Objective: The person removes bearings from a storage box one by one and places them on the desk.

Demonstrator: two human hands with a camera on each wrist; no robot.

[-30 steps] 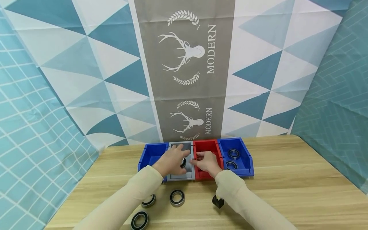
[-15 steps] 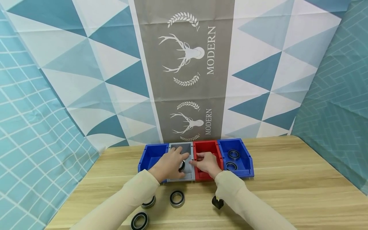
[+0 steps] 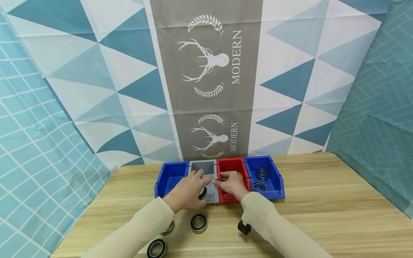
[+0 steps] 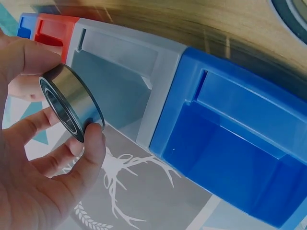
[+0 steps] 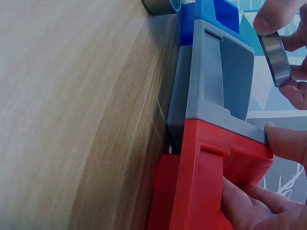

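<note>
Currently the bearing [image 4: 79, 96] sits clamped between thumb and fingers of my left hand [image 3: 188, 190], tilted above the grey bin [image 4: 165, 79]. At its three o'clock my right hand [image 3: 233, 183] grips the neighbouring edges — thumb on the grey bin's rim, fingers inside the red bin [image 5: 194, 184]. Farther toward three, the blue bin [image 3: 276, 183] holds two bearings [image 3: 262, 178] — and at six, a loose bearing [image 3: 198, 230] lies on the table [image 3: 322, 215].

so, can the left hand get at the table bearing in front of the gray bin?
Probably not as is: the left hand pinches another bearing, though nothing covers the table bearing.
</note>
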